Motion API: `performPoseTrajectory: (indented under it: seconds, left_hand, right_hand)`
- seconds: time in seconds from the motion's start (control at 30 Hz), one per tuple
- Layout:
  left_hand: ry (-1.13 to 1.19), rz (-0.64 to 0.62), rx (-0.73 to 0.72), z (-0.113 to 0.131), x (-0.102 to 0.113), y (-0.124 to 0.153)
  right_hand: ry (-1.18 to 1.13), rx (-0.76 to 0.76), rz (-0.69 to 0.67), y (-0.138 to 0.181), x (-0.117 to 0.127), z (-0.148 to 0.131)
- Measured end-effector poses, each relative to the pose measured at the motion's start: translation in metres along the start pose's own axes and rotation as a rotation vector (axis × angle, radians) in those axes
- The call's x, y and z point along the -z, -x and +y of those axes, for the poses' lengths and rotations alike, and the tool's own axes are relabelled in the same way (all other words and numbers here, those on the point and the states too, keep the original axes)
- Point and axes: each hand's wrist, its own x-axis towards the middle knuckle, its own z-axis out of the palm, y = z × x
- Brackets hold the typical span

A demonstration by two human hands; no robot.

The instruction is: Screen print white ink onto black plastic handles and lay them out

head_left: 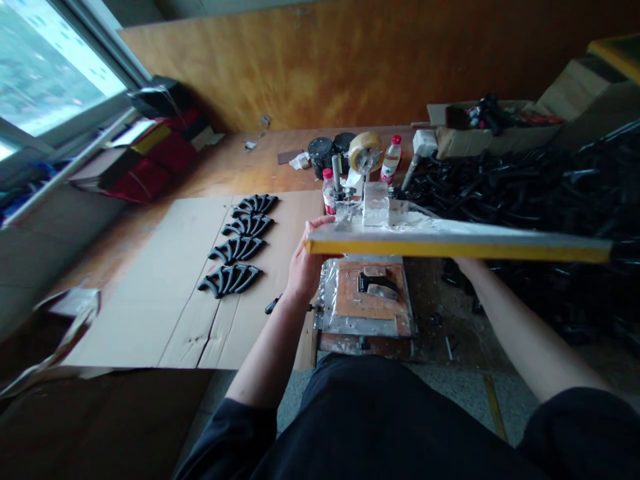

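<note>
My left hand (304, 267) is closed around the left corner of a flat screen-printing frame (450, 249), whose near edge is yellow and which is tilted up. My right hand (465, 264) reaches behind and below that edge; its fingers are hidden. Under the frame, a wooden board (350, 293) on a plastic-wrapped base bears a black curved handle-like part (367, 283), which lies between small blocks. A white block (376, 203) and a metal clamp stand at the frame's far side. To my left, several black curved parts (233, 280) lie in four-sided rows on cardboard.
Brown cardboard (135, 287) covers the bench at left. Behind the frame are a tape roll (365, 152), black tubs (320, 155) and red-capped bottles (391, 160). A large heap of black parts (520, 193) fills the right, near an open carton (465, 142).
</note>
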Motion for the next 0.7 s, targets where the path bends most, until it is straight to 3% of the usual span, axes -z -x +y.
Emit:
performPoseTrajectory:
  seconds: [0.07, 0.17, 0.23, 0.33, 0.43, 0.5, 0.53, 0.6, 0.7]
  left_hand:
    - [0.033, 0.0, -0.034, 0.002, -0.009, -0.012]
    - [0.066, 0.161, -0.03, -0.023, -0.018, -0.004]
    - [0.061, 0.151, 0.189, -0.055, -0.023, 0.02]
    - [0.08, -0.038, 0.655, -0.103, -0.029, 0.063]
    - [0.178, 0.038, 0.738, -0.124, -0.02, 0.088]
    - [0.116, 0.125, 0.679, -0.123, 0.004, 0.091]
    - [0.032, 0.168, 0.647, -0.121, 0.023, 0.091]
    - [-0.188, 0.295, 0.573, -0.118, 0.071, 0.091]
    - [-0.508, 0.56, 0.617, -0.124, 0.144, 0.1]
  right_hand:
    - [0.024, 0.092, -0.124, 0.034, -0.031, 0.003]
    - [0.21, 0.313, -0.308, 0.08, -0.076, -0.013]
    - [0.327, 0.297, -0.334, 0.104, -0.093, -0.031]
    - [0.316, 0.223, -0.318, 0.131, -0.101, -0.062]
    - [0.133, 0.475, -0.41, 0.138, -0.096, -0.077]
    - [0.091, 0.584, -0.456, 0.124, -0.083, -0.062]
    - [0.143, 0.567, -0.445, 0.112, -0.072, -0.046]
    - [0.376, 0.438, -0.374, 0.083, -0.044, -0.001]
    - [0.728, 0.282, -0.39, 0.052, 0.001, 0.074]
